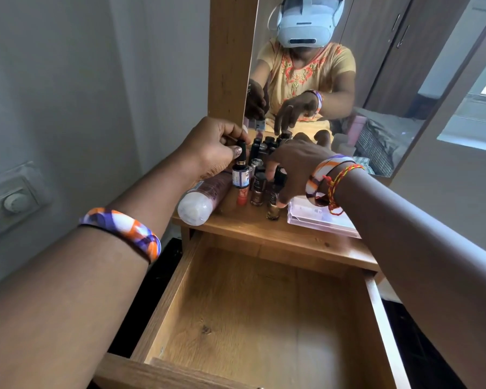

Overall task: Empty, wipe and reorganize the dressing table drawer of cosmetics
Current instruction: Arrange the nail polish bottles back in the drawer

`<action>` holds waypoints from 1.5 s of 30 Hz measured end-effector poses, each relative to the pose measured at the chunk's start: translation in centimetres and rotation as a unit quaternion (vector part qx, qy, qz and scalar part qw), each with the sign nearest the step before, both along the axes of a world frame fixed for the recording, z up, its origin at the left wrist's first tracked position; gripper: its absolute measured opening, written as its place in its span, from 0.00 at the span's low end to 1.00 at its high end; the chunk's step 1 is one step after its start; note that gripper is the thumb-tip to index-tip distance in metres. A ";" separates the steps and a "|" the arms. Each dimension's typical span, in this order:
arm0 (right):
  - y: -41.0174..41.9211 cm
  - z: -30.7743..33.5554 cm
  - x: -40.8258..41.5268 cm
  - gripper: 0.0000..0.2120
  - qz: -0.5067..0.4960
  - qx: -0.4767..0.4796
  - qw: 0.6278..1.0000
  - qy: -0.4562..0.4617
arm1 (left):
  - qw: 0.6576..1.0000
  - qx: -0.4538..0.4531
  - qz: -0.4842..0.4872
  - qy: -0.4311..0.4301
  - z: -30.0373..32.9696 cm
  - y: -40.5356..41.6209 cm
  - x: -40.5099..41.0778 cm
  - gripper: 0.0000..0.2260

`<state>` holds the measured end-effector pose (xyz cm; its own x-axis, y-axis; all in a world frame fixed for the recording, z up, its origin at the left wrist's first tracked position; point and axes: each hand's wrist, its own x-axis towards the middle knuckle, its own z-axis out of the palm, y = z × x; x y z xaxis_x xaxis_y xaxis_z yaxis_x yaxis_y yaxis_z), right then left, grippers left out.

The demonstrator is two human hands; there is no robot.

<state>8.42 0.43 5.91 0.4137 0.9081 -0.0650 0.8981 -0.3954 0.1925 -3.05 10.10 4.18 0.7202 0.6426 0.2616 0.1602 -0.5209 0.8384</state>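
Half done, seemingly: wooden drawer (253,313) lies emptied; left hand (213,148) pinches a black-capped blue-labelled polish bottle (240,171), right hand (295,167) fingers curl round small dark bottles (264,164) beneath; refilling remains.

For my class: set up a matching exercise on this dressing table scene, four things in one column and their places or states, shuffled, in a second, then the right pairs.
Things:
1. drawer
2. blue-labelled bottle
3. white-capped bottle
4. clear plastic case

Places or states:
A. lying on its side on the tabletop
B. pulled open, nothing inside
C. flat on the tabletop under the right wrist
D. gripped by the left hand

Pairs: 1-B, 2-D, 3-A, 4-C
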 end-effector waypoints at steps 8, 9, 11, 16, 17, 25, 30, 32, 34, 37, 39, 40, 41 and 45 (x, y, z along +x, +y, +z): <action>-0.7 -1.1 0.2 0.18 0.007 0.044 0.998 -0.046 | 1.000 -0.003 -0.009 0.002 0.2 -0.6 -0.1 0.13; -0.8 -1.1 0.3 0.18 0.007 0.042 0.998 -0.042 | 1.000 -0.001 -0.012 0.004 0.2 -0.6 -0.1 0.13; -0.9 -1.1 0.5 0.18 0.007 0.044 0.998 -0.035 | 0.999 0.011 -0.026 0.017 0.1 -0.7 -0.3 0.12; -1.0 -1.3 0.8 0.17 0.012 0.049 0.999 -0.013 | 0.993 0.029 -0.053 0.098 -0.4 -1.2 -0.4 0.10; -1.0 -1.3 0.9 0.17 0.012 0.047 0.999 -0.009 | 0.992 0.038 -0.050 0.109 -0.5 -1.4 -0.3 0.09; -1.2 -1.4 1.2 0.17 0.012 0.037 0.999 0.009 | 0.974 0.132 0.005 0.184 -1.1 -1.6 0.2 0.10; -1.4 -1.5 1.2 0.16 0.017 0.044 0.999 0.027 | 0.958 0.174 0.046 0.225 -1.8 -1.3 0.4 0.08; -1.5 -1.5 1.3 0.17 0.022 0.043 0.998 0.032 | 0.953 0.185 0.057 0.235 -1.9 -1.3 0.4 0.08; -1.5 -1.7 1.5 0.17 0.024 0.041 0.998 0.031 | 0.946 0.199 0.067 0.249 -1.8 -1.3 0.4 0.08; -1.3 -1.9 1.8 0.20 0.031 0.038 0.998 0.035 | 0.935 0.212 0.073 0.274 -1.4 -1.5 0.3 0.08; -1.1 -2.2 2.0 0.23 0.034 0.036 0.998 0.043 | 0.930 0.214 0.072 0.291 -1.2 -1.5 0.4 0.09; -1.1 -2.3 2.1 0.24 0.032 0.034 0.998 0.045 | 0.928 0.212 0.069 0.297 -1.1 -1.5 0.4 0.09; -1.1 -2.4 2.2 0.25 0.031 0.033 0.998 0.045 | 0.927 0.211 0.067 0.302 -1.1 -1.5 0.4 0.09; -1.4 -2.5 2.3 0.28 0.023 0.037 0.998 0.045 | 0.923 0.211 0.072 0.313 -1.2 -1.8 0.5 0.12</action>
